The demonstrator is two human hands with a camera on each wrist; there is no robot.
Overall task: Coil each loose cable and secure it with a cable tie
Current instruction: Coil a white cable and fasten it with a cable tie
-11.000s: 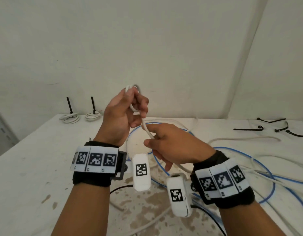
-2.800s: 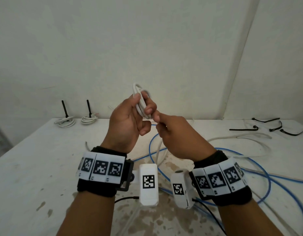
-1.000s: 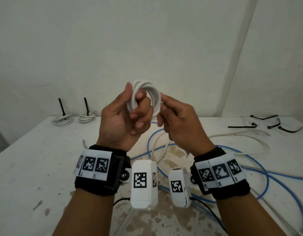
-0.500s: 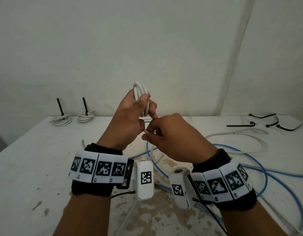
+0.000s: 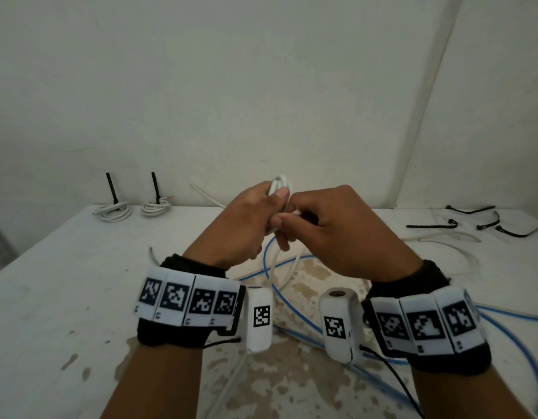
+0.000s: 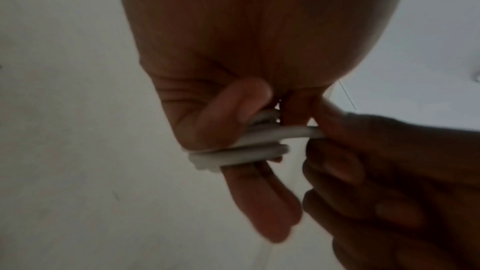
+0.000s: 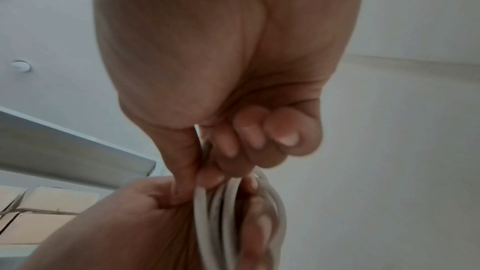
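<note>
My left hand [image 5: 261, 213] grips a small coil of white cable [image 5: 280, 184] held up above the table; several loops show between its thumb and fingers [image 6: 241, 145]. My right hand [image 5: 310, 219] pinches a strand of the same white cable [image 7: 233, 208] right beside the coil, knuckles touching the left hand. The loose tail of the cable [image 5: 277, 261] hangs down from the hands to the table. Black cable ties [image 5: 431, 225] lie at the table's far right.
Two coiled white cables [image 5: 112, 210] [image 5: 155, 206], each with an upright black tie, sit at the back left. A blue cable [image 5: 295, 309] and another white cable [image 5: 443, 240] sprawl over the stained white table [image 5: 65, 282]. A wall stands close behind.
The coil was wound bigger over the past seconds. Since half a second ago both hands have dropped lower and drawn together, the right hand closing in on the coil.
</note>
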